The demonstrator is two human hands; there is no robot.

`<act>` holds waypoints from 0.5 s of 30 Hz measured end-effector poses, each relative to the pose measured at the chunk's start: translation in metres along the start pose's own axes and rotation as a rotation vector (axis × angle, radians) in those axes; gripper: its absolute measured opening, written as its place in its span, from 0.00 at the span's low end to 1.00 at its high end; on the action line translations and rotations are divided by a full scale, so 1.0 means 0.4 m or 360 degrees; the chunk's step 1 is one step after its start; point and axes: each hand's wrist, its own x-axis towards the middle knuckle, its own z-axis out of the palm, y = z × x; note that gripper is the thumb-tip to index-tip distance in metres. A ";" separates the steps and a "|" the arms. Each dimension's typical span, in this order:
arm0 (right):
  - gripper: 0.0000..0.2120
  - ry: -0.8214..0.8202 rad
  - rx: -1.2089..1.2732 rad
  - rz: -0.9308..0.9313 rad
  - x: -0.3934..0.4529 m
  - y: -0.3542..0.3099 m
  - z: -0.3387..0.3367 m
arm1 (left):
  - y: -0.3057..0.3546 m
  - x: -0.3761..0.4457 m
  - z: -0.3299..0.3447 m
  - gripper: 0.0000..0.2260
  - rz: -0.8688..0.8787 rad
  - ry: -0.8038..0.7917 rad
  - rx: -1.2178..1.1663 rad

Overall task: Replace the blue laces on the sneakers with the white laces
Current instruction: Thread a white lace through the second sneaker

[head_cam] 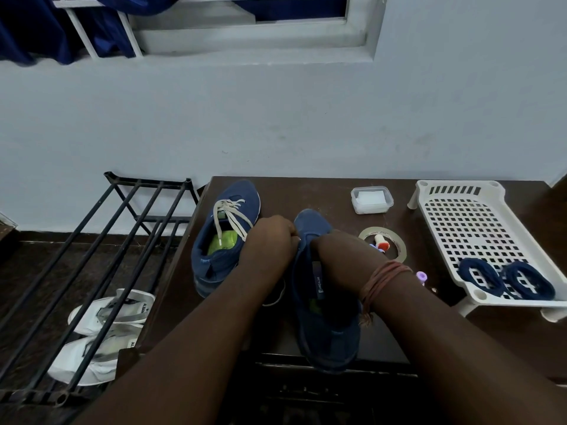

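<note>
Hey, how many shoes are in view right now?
4: two blue sneakers on the table, left sneaker and right sneaker, and two white shoes under the rack. Others may be hidden.

Domestic room, likely home entryway. Evidence: black metal shoe rack (101,259) beside dark wooden table (306,191), white sneakers (101,332) under rack, painted wall (276,118), window frame (254,38), blue curtain (36,29).

Head-worn camera looks forward and down, close over the table (337,191).
</note>
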 end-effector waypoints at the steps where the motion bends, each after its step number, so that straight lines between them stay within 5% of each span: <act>1: 0.20 -0.0029 0.0009 0.0007 0.008 0.001 0.000 | 0.002 0.000 -0.003 0.11 -0.0024 -0.0066 0.0017; 7: 0.19 -0.0086 0.0150 -0.0007 0.026 0.009 0.004 | 0.051 -0.005 -0.024 0.23 -0.0276 -0.0293 0.0237; 9: 0.19 -0.0082 0.0192 0.0053 0.034 0.015 0.008 | 0.071 -0.011 -0.026 0.19 -0.0192 -0.0128 0.0263; 15: 0.12 0.0164 0.0327 0.0035 0.003 0.047 0.013 | 0.087 -0.037 -0.017 0.10 -0.0157 -0.0155 0.0233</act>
